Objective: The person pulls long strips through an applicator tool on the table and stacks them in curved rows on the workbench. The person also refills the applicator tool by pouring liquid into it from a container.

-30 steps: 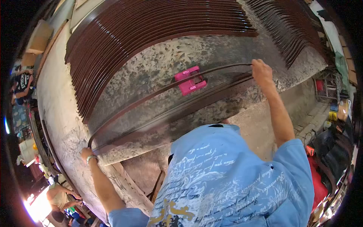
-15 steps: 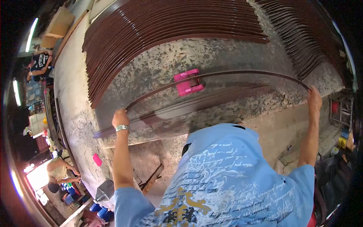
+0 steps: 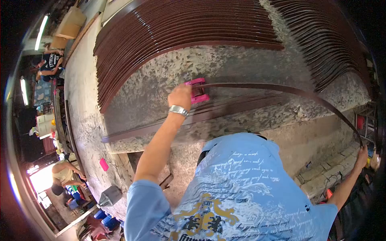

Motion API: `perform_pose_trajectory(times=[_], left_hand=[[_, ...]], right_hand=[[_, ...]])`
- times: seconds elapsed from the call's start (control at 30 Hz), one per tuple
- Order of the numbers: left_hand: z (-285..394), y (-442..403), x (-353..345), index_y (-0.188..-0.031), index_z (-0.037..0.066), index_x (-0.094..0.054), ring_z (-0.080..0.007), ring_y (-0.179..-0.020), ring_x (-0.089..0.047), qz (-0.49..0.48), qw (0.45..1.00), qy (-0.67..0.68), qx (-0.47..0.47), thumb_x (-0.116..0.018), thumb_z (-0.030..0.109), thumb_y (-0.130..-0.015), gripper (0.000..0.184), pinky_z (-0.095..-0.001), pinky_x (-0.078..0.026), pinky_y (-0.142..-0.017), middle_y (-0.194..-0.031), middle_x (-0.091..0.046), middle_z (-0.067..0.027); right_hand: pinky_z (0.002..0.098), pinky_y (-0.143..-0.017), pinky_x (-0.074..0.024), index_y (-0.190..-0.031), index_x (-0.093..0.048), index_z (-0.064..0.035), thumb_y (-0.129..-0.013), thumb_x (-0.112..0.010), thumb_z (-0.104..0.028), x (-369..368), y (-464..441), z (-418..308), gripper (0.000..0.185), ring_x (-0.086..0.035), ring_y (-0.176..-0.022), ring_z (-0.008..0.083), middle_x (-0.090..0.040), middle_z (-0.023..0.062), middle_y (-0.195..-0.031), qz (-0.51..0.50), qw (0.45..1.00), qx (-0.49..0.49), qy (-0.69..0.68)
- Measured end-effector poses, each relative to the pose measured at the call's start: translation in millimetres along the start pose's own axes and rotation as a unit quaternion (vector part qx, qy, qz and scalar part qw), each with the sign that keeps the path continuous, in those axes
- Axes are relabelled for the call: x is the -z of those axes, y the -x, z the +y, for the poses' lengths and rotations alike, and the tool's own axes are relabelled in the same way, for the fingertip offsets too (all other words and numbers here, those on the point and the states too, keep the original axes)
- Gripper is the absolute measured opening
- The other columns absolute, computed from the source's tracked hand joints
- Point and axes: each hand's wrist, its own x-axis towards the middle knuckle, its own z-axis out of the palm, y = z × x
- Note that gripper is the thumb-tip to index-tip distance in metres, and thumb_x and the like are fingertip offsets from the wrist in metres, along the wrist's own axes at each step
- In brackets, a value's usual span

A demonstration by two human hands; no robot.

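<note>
A long, thin dark brown strip (image 3: 281,87) arches across the stained table. Its right end is pinched in my right hand (image 3: 362,156), out past the table's front edge at the far right. My left hand (image 3: 179,96), with a metal watch on the wrist, is closed around the strip's other end, beside the pink tool (image 3: 200,91). The strip passes over the pink tool. Below it, flat brown strips (image 3: 193,116) lie along the front of the table.
Rows of curved brown strips (image 3: 193,32) cover the table's back, with more rows (image 3: 321,44) at the right. A pink piece (image 3: 103,164) and a grey block (image 3: 109,196) are at the left. Two other people (image 3: 66,176) are at the far left.
My left hand has moved right to the pink tool. My right hand has moved right and down past the table edge, taking the strip with it.
</note>
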Motion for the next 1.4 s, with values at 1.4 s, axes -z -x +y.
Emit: perform_pose_trajectory(times=[1.4], left_hand=[[-485.9, 189.1, -175.1, -0.114, -0.003, -0.055, -0.0331, -0.096, -0.066, 0.281, 0.203, 0.769, 0.538, -0.047, -0.001, -0.096, 0.019, -0.0414, -0.061, -0.078, -0.111, -0.064, -0.02]], right_hand=[[0.0306, -0.066, -0.0561, -0.1, -0.06, -0.0008, -0.094, -0.061, -0.008, -108.1, -15.4, -722.7, 0.009, -0.063, -0.077, 0.02, -0.063, 0.0094, -0.086, -0.172, 0.454, -0.334, -0.808]])
